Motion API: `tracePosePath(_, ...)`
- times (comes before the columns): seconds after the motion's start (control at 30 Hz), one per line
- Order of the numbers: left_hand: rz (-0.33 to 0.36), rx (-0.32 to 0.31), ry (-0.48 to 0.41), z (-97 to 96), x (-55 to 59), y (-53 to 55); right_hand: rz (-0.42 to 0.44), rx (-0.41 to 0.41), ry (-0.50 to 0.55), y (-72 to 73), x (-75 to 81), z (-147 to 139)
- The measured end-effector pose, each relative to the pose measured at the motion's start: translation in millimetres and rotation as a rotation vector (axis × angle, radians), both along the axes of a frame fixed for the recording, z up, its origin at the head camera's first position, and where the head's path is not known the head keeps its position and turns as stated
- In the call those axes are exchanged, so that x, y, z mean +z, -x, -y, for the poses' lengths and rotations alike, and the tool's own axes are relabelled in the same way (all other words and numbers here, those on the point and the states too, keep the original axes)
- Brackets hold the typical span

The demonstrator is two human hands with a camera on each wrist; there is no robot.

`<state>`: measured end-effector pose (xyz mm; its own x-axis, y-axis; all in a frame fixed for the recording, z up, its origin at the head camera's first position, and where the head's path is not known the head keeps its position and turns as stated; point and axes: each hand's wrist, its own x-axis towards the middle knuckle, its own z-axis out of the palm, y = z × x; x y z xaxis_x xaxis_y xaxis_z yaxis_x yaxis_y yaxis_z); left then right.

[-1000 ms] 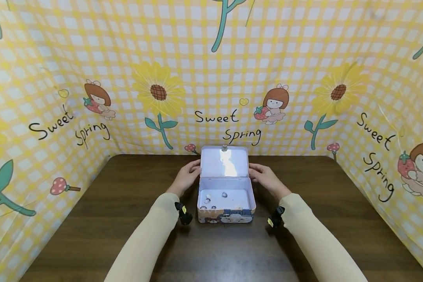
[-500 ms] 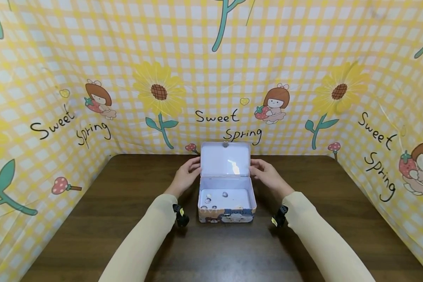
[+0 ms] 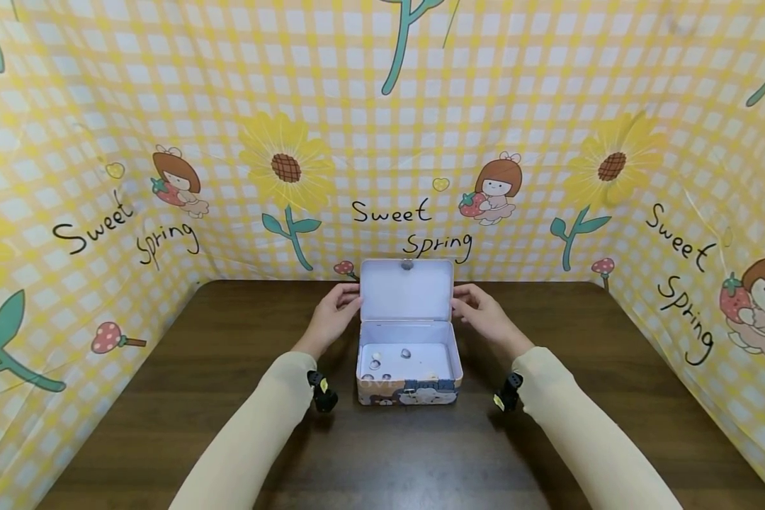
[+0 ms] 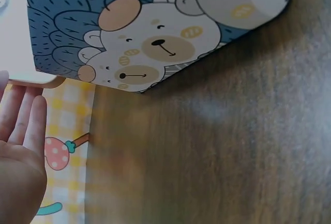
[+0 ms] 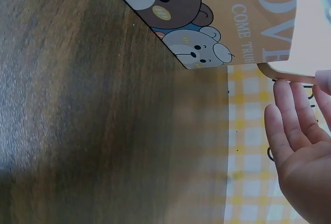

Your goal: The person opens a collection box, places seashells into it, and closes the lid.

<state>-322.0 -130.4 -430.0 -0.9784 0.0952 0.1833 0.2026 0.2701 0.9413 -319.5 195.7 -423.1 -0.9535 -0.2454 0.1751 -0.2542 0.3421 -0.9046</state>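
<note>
A printed tin box with cartoon bears stands in the middle of the table, its hinged lid raised and showing a white inside. Several small shiny round pieces lie on the white floor of the box; their kind is too small to tell. My left hand holds the lid's left edge, thumb toward the inner face and fingers at the rim. At the right edge, my right hand holds the lid likewise. In the right wrist view, extended fingers meet the rim.
The dark wooden table reaches the checked, flower-printed cloth behind and at both sides. Black wrist cameras sit on both wrists, near the sides of the box.
The lid has swung a little more upright, and the bright reflection on its inside has gone. Both hands have moved with it; the box body stays in place.
</note>
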Motion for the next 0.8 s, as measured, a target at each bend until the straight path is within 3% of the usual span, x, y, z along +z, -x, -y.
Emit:
tracePosePath(0.27,-0.035,-0.005,0.013,0.6,10.2,-4.3,-0.039,0.002,-0.036,-3.3,3.0,-2)
tracePosePath(0.67,-0.052,-0.031,0.005,-0.4,31.8,-15.0,-0.071,0.049,0.003,-9.3,3.3,-4)
tracePosePath(0.8,-0.048,-0.041,-0.015,0.3,30.7,-16.4,-0.069,0.045,-0.006,-10.3,3.9,-4)
